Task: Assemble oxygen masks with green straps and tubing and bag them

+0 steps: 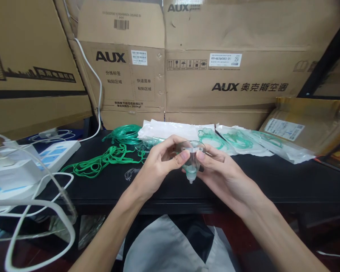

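A clear oxygen mask [191, 166] is between my two hands, its narrow connector end pointing down toward me. My left hand [166, 156] grips its left side, thumb pressed on the near wall. On the opposite side my right hand [215, 160] holds it the same way, and its thumb tip comes close to the left one. The far fingers of both hands are partly hidden behind the mask. Beyond my left hand lie green elastic straps [102, 162] and a coil of green tubing [124, 133]. Several thin metal strips [131, 173] rest near my left wrist.
White packages [175, 130] and clear bags with green tubing [238, 139] line the back of the black table [294, 177]. Cardboard [229, 98] stands behind them. A power strip [56, 155] and looping white cables [70, 226] occupy the left. A brown parcel [306, 117] leans at right.
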`<state>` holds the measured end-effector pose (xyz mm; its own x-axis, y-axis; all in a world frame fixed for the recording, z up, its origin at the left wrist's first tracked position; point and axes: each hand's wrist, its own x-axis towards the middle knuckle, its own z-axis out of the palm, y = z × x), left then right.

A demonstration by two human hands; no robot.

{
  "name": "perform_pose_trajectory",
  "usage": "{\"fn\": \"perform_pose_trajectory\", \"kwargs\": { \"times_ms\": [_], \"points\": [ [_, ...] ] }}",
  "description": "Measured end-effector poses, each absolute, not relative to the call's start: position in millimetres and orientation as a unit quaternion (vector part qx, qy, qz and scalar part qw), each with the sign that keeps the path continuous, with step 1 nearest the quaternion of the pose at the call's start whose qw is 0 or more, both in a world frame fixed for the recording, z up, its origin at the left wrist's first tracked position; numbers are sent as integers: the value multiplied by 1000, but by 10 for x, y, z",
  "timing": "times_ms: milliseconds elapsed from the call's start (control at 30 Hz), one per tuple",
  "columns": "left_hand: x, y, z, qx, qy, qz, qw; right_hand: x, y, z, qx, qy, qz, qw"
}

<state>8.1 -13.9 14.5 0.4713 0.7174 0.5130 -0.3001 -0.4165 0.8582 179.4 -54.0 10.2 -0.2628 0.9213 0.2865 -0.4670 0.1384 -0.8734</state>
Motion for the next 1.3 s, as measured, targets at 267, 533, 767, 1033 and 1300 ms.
{"fn": "perform_pose_trajectory", "kwargs": {
  "times_ms": [267,533,767,1033,1300],
  "points": [
    [63,-141,141,707,179,487,480,1745,-505,46,-197,-496,633,561],
    [39,-140,156,739,201,444,464,1793,-460,-15,-202,-494,651,539],
    [68,-104,133,736,253,443,446,1878,-405,-9,-338,-536,523,570],
    [-237,-48,173,816,383,380,209,2052,-313,-63,-494,-731,232,411],
    [-1208,304,220,781,585,217,0,2319,-241,-160,-591,-735,151,295]
  ]
}}
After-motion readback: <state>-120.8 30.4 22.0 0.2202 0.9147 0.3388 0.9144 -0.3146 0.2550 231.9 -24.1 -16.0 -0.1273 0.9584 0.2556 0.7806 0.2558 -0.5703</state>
